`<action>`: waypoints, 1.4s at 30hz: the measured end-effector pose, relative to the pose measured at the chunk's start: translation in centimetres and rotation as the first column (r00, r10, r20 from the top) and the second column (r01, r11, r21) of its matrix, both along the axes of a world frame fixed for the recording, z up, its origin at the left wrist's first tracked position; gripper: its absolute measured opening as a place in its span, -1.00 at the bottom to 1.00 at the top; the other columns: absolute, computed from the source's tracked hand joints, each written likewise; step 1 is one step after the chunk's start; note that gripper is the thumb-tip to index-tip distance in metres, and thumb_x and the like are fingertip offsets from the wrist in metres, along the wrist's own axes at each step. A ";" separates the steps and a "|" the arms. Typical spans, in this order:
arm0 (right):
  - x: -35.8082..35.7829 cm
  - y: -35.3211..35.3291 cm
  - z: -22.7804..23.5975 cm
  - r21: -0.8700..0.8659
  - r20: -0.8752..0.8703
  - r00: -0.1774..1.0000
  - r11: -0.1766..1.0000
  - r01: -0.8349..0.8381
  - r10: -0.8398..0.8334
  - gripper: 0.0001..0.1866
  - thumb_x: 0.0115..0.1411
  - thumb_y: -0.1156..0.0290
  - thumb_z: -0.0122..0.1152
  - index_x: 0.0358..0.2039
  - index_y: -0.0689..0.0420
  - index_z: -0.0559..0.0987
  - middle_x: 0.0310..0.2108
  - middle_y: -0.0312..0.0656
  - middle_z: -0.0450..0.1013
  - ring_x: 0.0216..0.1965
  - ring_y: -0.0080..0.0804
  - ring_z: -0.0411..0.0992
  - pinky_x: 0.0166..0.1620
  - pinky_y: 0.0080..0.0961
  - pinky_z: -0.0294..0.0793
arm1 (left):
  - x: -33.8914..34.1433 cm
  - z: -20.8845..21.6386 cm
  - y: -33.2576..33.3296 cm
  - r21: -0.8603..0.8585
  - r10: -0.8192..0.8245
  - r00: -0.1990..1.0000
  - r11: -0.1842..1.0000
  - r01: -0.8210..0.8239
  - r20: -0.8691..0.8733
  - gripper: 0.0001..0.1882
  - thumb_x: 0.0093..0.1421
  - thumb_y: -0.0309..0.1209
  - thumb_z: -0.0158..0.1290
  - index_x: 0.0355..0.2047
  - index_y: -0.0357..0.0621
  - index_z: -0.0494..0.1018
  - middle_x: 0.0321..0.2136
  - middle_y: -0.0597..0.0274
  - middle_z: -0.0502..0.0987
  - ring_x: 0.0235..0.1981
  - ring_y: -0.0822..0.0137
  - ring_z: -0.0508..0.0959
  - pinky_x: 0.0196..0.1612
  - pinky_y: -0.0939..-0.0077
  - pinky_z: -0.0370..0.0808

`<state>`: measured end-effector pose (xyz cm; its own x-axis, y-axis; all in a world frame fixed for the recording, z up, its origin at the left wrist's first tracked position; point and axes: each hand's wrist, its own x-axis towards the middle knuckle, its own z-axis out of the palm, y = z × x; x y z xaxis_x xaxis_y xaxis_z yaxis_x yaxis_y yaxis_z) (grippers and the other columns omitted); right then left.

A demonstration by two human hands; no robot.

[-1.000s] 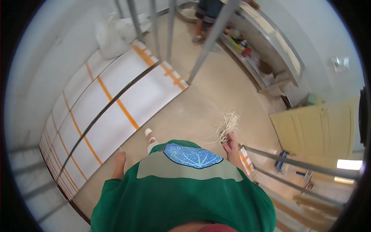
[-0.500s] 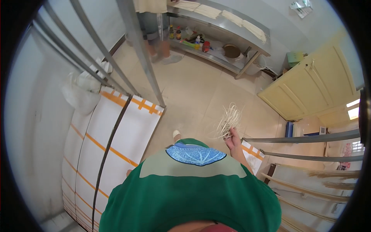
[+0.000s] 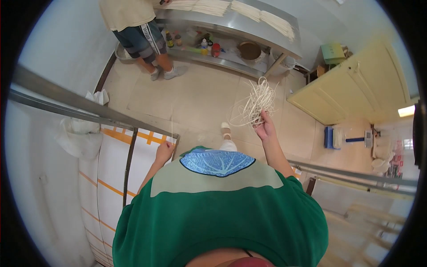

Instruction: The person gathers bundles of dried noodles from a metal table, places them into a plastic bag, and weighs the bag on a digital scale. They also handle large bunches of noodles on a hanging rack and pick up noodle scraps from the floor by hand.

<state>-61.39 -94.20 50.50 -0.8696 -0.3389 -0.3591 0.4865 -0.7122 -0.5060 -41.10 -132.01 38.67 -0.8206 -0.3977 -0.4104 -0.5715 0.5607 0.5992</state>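
Observation:
My right hand (image 3: 266, 128) is closed round the lower end of a loose, tangled bunch of noodles (image 3: 259, 101), thin cream strands that fan out above the fingers. On the left, the fingers of my left hand (image 3: 165, 150) are pinched together on one thin, straight noodle strand (image 3: 172, 119) that stands up from them. Beneath this hand lie white boards (image 3: 147, 158) with orange tape, inside a metal frame. At the back, flat bundles of noodles (image 3: 246, 10) rest on a steel table (image 3: 224, 21).
A co-worker (image 3: 138, 31) stands at the table's left end. Bottles (image 3: 204, 46) and a round pan (image 3: 249, 50) sit on its lower shelf. A metal rack bar (image 3: 73, 99) crosses at left, another rack (image 3: 351, 172) at right. A yellow door (image 3: 351, 86) stands beyond.
I have moved forward between the racks. My left hand has come into view with a thin strand. My right hand has risen and reached farther out with the noodle bunch.

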 end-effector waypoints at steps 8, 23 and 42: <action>-13.5 -5.7 1.5 0.049 -0.003 0.937 0.936 -0.348 0.348 -0.69 0.17 0.40 0.06 -0.07 0.14 0.36 -0.18 -0.18 0.44 -0.17 -0.35 0.43 -0.15 -0.41 0.47 | -7.9 6.7 2.9 0.064 0.312 0.944 0.950 -0.306 -0.105 -0.75 0.01 -0.27 -0.03 -0.50 -0.24 0.37 -0.58 0.00 0.47 -0.48 0.03 0.49 -0.40 0.29 0.40; -18.0 -33.2 4.5 -0.044 0.026 0.452 0.452 -0.891 0.892 -0.66 0.11 0.49 0.13 -0.07 0.12 0.36 -0.19 -0.23 0.42 -0.20 -0.39 0.43 -0.16 -0.43 0.47 | -10.6 10.0 3.4 0.157 0.821 0.560 0.570 -0.806 -0.109 -0.83 0.00 -0.36 -0.05 -0.51 -0.23 0.34 -0.65 0.12 0.44 -0.56 0.23 0.47 -0.45 0.40 0.37; -21.3 -66.0 1.2 -0.083 -0.029 0.131 0.128 -0.988 0.991 -0.75 0.19 0.35 0.05 -0.16 0.19 0.43 -0.25 -0.23 0.45 -0.24 -0.43 0.44 -0.13 -0.51 0.44 | -11.4 11.8 -6.9 -0.145 0.936 0.334 0.348 -0.926 0.108 -0.87 0.02 -0.36 -0.03 -0.46 -0.14 0.31 -0.62 0.02 0.45 -0.51 -0.01 0.48 -0.47 0.21 0.36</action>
